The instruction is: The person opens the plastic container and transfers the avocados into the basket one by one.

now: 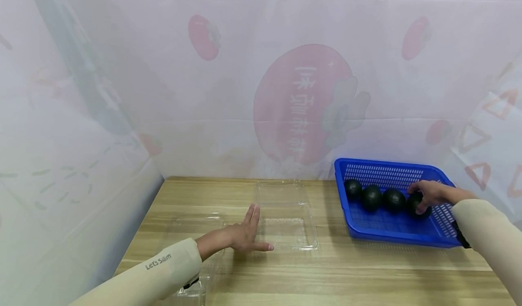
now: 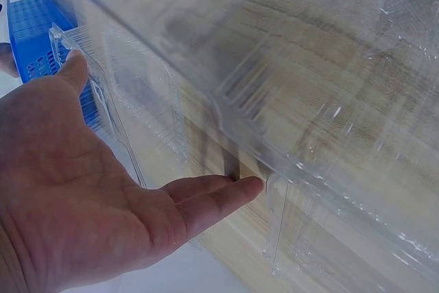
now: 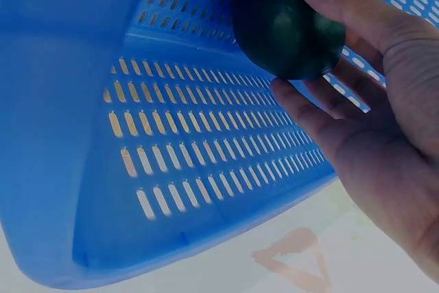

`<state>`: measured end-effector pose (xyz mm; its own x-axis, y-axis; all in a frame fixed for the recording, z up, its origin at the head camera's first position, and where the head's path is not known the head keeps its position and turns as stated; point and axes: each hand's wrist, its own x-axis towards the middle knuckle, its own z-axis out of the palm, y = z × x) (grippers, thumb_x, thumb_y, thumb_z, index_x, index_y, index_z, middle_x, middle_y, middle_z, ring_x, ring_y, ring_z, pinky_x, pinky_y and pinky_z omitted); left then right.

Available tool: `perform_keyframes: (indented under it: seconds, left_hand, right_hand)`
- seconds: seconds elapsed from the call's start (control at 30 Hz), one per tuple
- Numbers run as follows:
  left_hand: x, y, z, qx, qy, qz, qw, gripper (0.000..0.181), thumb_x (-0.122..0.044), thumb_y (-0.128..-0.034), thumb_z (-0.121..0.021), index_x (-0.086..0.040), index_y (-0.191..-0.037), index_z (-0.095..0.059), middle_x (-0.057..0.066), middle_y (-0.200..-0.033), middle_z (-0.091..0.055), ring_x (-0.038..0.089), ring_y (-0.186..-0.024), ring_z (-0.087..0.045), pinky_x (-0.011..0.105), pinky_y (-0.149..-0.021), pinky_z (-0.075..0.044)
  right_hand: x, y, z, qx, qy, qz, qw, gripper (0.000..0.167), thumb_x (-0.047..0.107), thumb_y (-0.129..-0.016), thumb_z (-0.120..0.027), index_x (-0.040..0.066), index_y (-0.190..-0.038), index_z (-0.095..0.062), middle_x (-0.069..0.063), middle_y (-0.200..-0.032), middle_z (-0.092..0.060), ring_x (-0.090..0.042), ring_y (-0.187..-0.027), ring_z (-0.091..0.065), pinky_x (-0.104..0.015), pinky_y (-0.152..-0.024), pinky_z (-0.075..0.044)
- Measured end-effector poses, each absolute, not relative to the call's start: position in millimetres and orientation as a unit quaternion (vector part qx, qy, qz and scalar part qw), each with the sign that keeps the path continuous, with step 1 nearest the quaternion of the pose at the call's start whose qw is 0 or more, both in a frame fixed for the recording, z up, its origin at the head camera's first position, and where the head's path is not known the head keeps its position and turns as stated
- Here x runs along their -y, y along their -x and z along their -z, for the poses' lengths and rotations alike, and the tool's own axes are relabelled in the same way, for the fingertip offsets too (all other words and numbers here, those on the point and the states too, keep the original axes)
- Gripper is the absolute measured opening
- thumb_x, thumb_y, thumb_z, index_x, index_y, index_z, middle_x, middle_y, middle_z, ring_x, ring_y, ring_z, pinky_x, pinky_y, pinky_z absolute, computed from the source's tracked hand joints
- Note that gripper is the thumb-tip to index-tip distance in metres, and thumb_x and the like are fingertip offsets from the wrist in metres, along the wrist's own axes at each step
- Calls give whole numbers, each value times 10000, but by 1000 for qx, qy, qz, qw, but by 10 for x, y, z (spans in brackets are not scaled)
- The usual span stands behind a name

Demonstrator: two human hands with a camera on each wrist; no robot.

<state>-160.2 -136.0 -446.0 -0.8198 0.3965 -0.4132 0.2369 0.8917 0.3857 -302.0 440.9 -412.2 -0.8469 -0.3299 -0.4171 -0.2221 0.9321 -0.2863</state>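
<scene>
In the head view, a blue basket (image 1: pixel 391 233) holds several dark green avocados in a row. My right hand (image 1: pixel 434 193) reaches in over its right side and grips the rightmost avocado (image 3: pixel 285 29), thumb on one side and fingers curled round the other. Left of the basket, a clear plastic clamshell box (image 1: pixel 311 233) lies with its lid (image 1: pixel 281 191) folded back towards the wall. Against its left edge is my left hand (image 1: pixel 244 235), fingers straight and thumb spread along the near side; the left wrist view shows the palm (image 2: pixel 82 190) holding nothing.
More clear plastic boxes (image 1: pixel 191 292) lie at the left and near-left of the wooden table (image 1: pixel 342 279), partly under the left forearm. A printed cloth (image 1: pixel 228 93) hangs right behind the table. The other avocados (image 1: pixel 372 198) sit left of the gripped one.
</scene>
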Motion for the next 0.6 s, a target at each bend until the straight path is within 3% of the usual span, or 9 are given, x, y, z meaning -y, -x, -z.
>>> perform_keyframes:
  seconds: [0.17,0.43,0.6]
  left_hand:
    - [1385,1607,4449,-934,-173,-194,246,1173,-544,-985,-716,60,-1668,21,294,-1736,92,430,-1002,-706,456,-806,-600]
    - [1416,1624,4449,-923,-179,-234,248,1162,-482,-990,-737,79,-1659,31,318,-1723,112,482,-1329,-564,482,-987,-560]
    - [1434,1626,4437,-916,-183,-255,250,1157,-457,-995,-741,88,-1654,37,325,-1718,126,504,-1442,-443,511,-1069,-508]
  right_hand:
    - [-4416,3006,4106,-956,155,107,226,671,114,-774,-933,-154,-1289,-598,-427,-1274,-580,-632,-1178,-535,-735,-945,-489]
    - [-4414,3010,4046,-959,172,109,198,716,146,-783,-935,-178,-1317,-586,-460,-1297,-562,-672,-1209,-514,-713,-938,-510]
    - [-4422,2982,4051,-963,182,111,164,641,171,-866,-876,-182,-1317,-589,-458,-1298,-568,-670,-1205,-522,-719,-932,-502]
